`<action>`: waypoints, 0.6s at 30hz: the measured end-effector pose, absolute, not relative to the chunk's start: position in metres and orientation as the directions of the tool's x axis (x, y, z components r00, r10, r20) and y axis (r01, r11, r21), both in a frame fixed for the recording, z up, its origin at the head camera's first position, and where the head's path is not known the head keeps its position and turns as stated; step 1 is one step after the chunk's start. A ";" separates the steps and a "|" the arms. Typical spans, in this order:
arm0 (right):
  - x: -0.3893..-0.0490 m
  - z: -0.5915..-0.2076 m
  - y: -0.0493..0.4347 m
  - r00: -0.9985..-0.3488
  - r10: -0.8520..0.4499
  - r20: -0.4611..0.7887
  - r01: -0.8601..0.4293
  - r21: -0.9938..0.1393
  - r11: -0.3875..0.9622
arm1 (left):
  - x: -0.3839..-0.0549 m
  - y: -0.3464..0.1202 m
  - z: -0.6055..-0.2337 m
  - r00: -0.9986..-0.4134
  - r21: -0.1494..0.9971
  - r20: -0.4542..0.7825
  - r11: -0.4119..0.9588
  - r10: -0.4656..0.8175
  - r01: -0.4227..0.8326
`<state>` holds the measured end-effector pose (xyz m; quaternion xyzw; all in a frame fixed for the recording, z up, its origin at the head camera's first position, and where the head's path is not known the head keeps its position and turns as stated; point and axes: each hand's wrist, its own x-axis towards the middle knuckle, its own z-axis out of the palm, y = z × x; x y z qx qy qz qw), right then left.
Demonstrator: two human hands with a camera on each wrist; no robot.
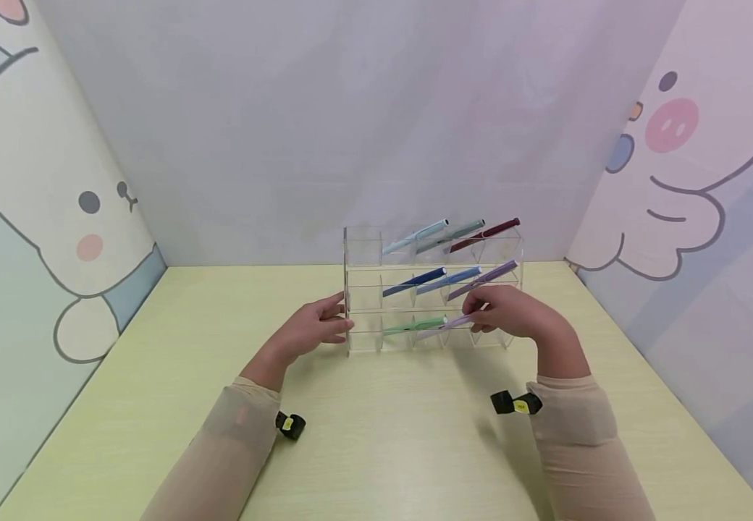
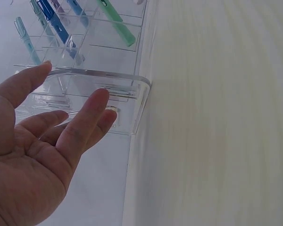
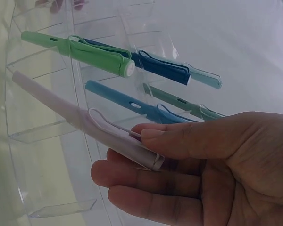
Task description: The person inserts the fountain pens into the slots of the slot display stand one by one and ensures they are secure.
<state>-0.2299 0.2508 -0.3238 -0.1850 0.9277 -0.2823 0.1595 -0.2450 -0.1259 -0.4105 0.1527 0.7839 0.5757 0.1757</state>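
Note:
A clear acrylic pen rack (image 1: pixel 365 270) with three tiers stands on the table. My right hand (image 1: pixel 505 312) pinches the cap end of a pale lilac pen (image 3: pixel 52 100) between thumb and fingers; the pen slants across the bottom tier. Beside it in that tier lies a green pen (image 1: pixel 414 326). The middle tier carries a dark blue pen (image 1: pixel 413 282), a lighter blue pen (image 1: pixel 449 280) and a purple pen (image 1: pixel 490 276). At the rack's left side panel (image 2: pixel 104 74), my left hand (image 1: pixel 311 329) has its fingers extended, with nothing in its grasp.
On the top tier rest a light blue pen (image 1: pixel 418 235), a grey-green pen (image 1: pixel 455 235) and a dark red pen (image 1: pixel 490 233). The pale yellow table (image 1: pixel 376 441) ends at a plain back wall (image 1: pixel 253 145). Cartoon-printed walls stand left and right.

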 end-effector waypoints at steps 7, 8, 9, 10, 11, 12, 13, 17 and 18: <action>-0.230 -0.325 0.246 -0.881 -0.431 -0.197 -0.253 -0.574 0.779 | -0.245 -0.127 -0.411 -0.895 0.954 -0.107 0.299 0.432 0.031; -0.229 -0.325 0.246 -0.881 -0.430 -0.198 -0.252 -0.573 0.780 | -0.245 -0.127 -0.411 -0.896 0.954 -0.106 0.298 0.432 0.030; -0.229 -0.325 0.246 -0.882 -0.427 -0.201 -0.249 -0.571 0.782 | -0.244 -0.127 -0.410 -0.896 0.955 -0.106 0.296 0.432 0.030; -0.229 -0.325 0.246 -0.882 -0.423 -0.206 -0.243 -0.571 0.784 | -0.244 -0.127 -0.410 -0.895 0.955 -0.106 0.294 0.433 0.030; -0.229 -0.326 0.246 -0.882 -0.422 -0.209 -0.241 -0.569 0.786 | -0.244 -0.127 -0.410 -0.895 0.955 -0.106 0.294 0.434 0.030; -0.229 -0.326 0.246 -0.881 -0.422 -0.213 -0.240 -0.568 0.787 | -0.243 -0.127 -0.409 -0.895 0.955 -0.105 0.294 0.434 0.030; -0.229 -0.326 0.246 -0.881 -0.421 -0.217 -0.238 -0.566 0.789 | -0.243 -0.126 -0.409 -0.895 0.955 -0.106 0.294 0.434 0.030; -0.225 -0.322 0.250 -0.890 -0.406 -0.207 -0.253 -0.517 0.818 | -0.243 -0.127 -0.408 -0.895 0.947 -0.106 0.318 0.433 0.041; -0.223 -0.320 0.251 -0.895 -0.401 -0.196 -0.261 -0.498 0.827 | -0.243 -0.128 -0.407 -0.896 0.943 -0.107 0.329 0.431 0.046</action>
